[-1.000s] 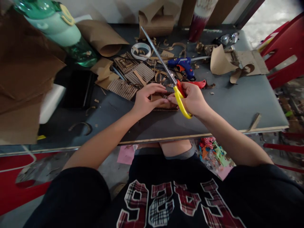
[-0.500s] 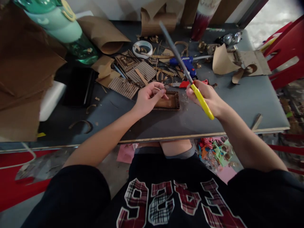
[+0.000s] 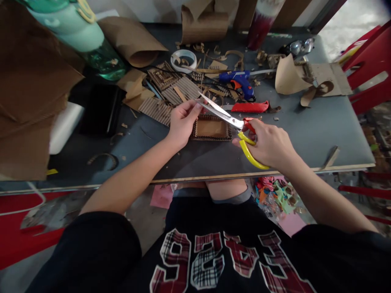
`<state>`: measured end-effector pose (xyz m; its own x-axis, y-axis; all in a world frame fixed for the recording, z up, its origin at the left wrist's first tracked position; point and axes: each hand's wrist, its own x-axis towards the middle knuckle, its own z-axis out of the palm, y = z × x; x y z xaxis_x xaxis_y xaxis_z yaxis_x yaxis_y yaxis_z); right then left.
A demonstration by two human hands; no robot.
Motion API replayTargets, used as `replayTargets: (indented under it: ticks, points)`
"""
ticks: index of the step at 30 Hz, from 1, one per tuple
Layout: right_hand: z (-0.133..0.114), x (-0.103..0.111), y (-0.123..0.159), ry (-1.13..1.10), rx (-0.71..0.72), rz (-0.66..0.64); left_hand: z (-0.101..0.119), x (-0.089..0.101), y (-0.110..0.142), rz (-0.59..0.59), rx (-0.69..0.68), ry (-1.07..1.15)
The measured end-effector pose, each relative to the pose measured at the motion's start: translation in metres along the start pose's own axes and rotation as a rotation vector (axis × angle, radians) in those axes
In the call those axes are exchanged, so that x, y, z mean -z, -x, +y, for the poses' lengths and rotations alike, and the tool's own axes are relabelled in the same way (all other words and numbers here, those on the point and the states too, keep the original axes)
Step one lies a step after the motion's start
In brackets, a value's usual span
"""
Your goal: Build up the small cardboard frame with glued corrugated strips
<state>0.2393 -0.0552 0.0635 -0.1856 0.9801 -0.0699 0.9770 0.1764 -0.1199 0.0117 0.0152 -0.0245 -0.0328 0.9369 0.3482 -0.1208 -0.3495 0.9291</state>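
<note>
My right hand (image 3: pixel 270 145) grips the yellow and red handles of a pair of scissors (image 3: pixel 232 122), whose open blades point left over a small rectangular cardboard tray (image 3: pixel 211 128) lying on the grey table (image 3: pixel 305 130). My left hand (image 3: pixel 181 122) rests at the tray's left end, its fingers pinched together close to the blade tips. Whatever the fingers pinch is too small to make out.
Behind the tray lie corrugated cardboard pieces (image 3: pixel 171 95), a blue glue gun (image 3: pixel 240 81), a red cutter (image 3: pixel 249 107), a tape roll (image 3: pixel 183 60) and brown paper (image 3: pixel 290 77). A green bottle (image 3: pixel 88 36) stands at the far left. Red chairs (image 3: pixel 369 69) are on the right.
The right hand swung the scissors down from pointing up and away to lying level, blades now open toward the left hand. The left hand shifted slightly to the tray's left end.
</note>
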Motion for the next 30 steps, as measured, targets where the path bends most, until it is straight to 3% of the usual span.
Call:
replayTargets:
  ticks: [9,24,27,30]
  points:
    - [-0.005,-0.01,-0.005,0.032,-0.033,0.024,0.007,-0.001,0.003,-0.079,-0.013,-0.045]
    - [0.002,-0.01,-0.008,-0.037,-0.062,0.055,0.003,0.001,0.004,-0.073,0.019,-0.194]
    - [0.017,-0.001,-0.01,-0.042,-0.146,0.079,0.002,0.004,0.001,-0.063,-0.003,-0.208]
    - [0.038,0.01,-0.019,0.01,-0.319,0.059,0.001,0.01,-0.002,-0.067,-0.002,-0.218]
